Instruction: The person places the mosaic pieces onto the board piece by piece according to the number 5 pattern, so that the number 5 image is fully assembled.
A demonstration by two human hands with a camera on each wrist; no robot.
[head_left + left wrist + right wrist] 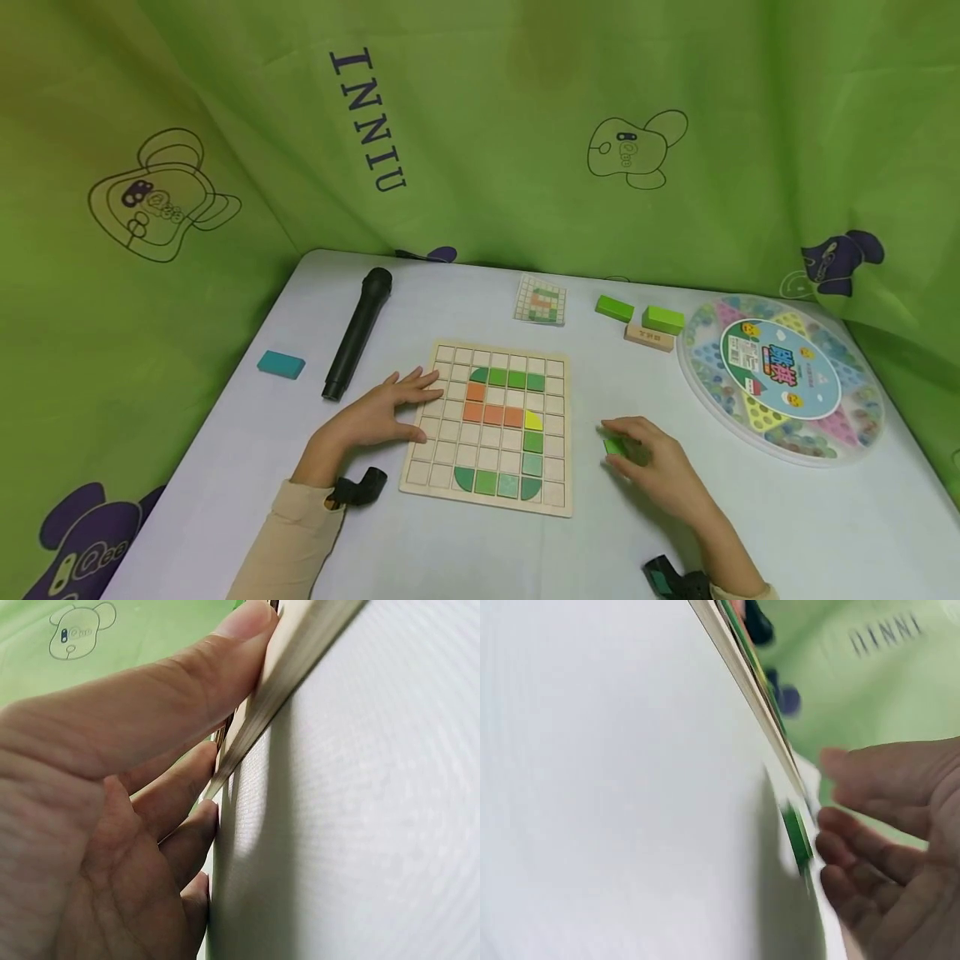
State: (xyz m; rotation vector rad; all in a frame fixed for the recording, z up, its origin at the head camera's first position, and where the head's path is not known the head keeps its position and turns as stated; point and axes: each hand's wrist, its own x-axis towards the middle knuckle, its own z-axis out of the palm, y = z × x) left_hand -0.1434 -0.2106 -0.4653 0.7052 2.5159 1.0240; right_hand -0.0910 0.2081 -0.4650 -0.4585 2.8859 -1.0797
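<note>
A square wooden grid board (pixel 555 472) lies on the white table, with green, orange, yellow and teal tiles in some of its cells. At its left edge rests my left hand (pixel 375 414), fingers spread and fairly straight; in the left wrist view the thumb and fingertips touch the board's edge (pixel 259 712). To the right of the board, my right hand (pixel 663 477) hovers around a small green tile (pixel 615 447). In the right wrist view that tile (pixel 798 836) sits on the table just beyond the fingertips, with thumb and fingers apart.
A small pattern card (pixel 541 300) lies behind the board. Farther right are green blocks (pixel 615 308), a wooden block (pixel 649 337) and a round marble-game box (pixel 780 379). On the left lie a black microphone (pixel 358 333) and a teal block (pixel 281 364). Green curtain (pixel 480 125) surrounds the table.
</note>
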